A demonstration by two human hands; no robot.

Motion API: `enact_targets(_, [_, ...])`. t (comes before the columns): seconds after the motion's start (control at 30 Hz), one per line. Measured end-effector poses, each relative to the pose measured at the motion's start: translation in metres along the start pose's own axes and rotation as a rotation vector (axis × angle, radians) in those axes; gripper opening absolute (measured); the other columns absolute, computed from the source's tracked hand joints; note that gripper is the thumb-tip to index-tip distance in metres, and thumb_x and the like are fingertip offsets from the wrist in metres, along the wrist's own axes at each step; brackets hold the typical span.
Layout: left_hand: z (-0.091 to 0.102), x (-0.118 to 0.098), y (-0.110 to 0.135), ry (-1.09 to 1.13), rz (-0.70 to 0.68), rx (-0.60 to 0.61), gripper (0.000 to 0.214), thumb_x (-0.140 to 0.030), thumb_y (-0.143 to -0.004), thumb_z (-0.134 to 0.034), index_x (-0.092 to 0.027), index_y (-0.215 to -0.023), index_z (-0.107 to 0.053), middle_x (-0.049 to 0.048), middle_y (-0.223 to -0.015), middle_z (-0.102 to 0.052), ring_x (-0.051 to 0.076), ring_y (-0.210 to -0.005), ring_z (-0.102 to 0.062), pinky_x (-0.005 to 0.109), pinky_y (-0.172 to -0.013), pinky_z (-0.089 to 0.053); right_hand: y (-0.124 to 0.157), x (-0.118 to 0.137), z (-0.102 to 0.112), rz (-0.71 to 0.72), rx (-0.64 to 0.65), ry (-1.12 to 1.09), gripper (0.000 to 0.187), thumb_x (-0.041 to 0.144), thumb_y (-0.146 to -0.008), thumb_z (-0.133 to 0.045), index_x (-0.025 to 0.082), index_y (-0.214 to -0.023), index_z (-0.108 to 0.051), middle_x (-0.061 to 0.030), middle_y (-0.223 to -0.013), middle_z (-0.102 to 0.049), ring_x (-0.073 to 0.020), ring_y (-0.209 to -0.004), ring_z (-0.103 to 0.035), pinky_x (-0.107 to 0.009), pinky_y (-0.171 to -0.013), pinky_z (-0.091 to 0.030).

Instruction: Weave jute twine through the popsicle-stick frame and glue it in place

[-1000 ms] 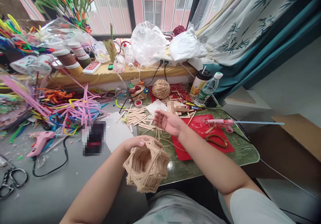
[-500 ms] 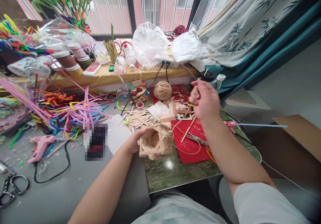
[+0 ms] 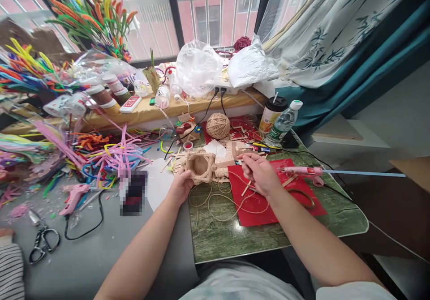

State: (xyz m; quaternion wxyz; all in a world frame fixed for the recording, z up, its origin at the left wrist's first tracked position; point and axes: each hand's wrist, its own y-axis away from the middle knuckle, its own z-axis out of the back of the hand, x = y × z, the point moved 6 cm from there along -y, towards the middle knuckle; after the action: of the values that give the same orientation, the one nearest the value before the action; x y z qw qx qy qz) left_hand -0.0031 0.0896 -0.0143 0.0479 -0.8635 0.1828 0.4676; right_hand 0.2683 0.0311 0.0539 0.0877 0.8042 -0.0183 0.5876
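Twine-wrapped basket gripped at the left hand's one o'clock

The twine-wrapped basket (image 3: 200,165) is grasped at its seven o'clock side by the left hand (image 3: 181,190), the nearer one. Its six-sided mouth is turned toward the wearer; no clear long axis is shown. From the right hand (image 3: 260,174), set apart over the red sheet (image 3: 278,210), it is found at nine o'clock. The right fingers are curled; whether twine is pinched cannot be told.

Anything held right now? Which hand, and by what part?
Left hand: the twine-wrapped frame, by its near left edge. Right hand: fingertips drawn together; can't tell whether anything is between them.
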Motion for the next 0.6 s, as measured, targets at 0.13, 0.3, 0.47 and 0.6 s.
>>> enact_targets(0.13, [-0.004,0.003,0.000,-0.113,-0.025,-0.012,0.066,-0.038,-0.083,-0.084,-0.024,-0.144,-0.064,0.0132,-0.147,-0.069,0.038,-0.138,-0.064,0.045,-0.106,-0.059,-0.013,-0.024,-0.003,-0.054,0.068,-0.011,0.048,0.062,-0.076,-0.086,0.020,-0.094,-0.073,0.0048,-0.060,-0.056,-0.0070,-0.043,-0.032,-0.022,-0.040,-0.020])
enact_targets(0.3, [-0.023,-0.005,0.003,-0.258,-0.034,-0.011,0.079,-0.030,-0.074,-0.089,-0.022,-0.148,-0.061,0.0136,-0.152,-0.065,0.038,-0.142,-0.060,0.043,-0.109,-0.056,-0.015,-0.039,0.002,-0.042,0.038,-0.029,0.052,0.070,-0.077,-0.080,0.024,-0.101,-0.072,0.0068,-0.058,-0.051,-0.0084,-0.042,-0.026,-0.025,-0.039,-0.019])
enact_targets(0.47, [-0.047,-0.007,-0.006,-0.432,-0.091,0.000,0.098,-0.020,-0.064,-0.097,-0.030,-0.152,-0.055,0.0099,-0.156,-0.060,0.037,-0.148,-0.053,0.043,-0.117,-0.050,-0.008,-0.046,0.013,-0.030,-0.030,-0.049,0.047,0.071,-0.085,-0.072,0.029,-0.107,-0.072,0.0065,-0.055,-0.041,-0.0146,-0.046,-0.033,-0.029,-0.043,-0.028])
enact_targets(0.6, [-0.055,0.006,-0.020,-0.544,-0.136,0.001,0.100,-0.024,-0.058,-0.102,-0.027,-0.147,-0.057,0.0134,-0.150,-0.061,0.042,-0.151,-0.047,0.050,-0.125,-0.041,-0.008,-0.051,0.020,-0.015,-0.105,-0.053,0.043,0.069,-0.095,-0.061,0.033,-0.118,-0.070,-0.0036,-0.079,-0.065,-0.0229,-0.066,-0.056,-0.034,-0.051,-0.043])
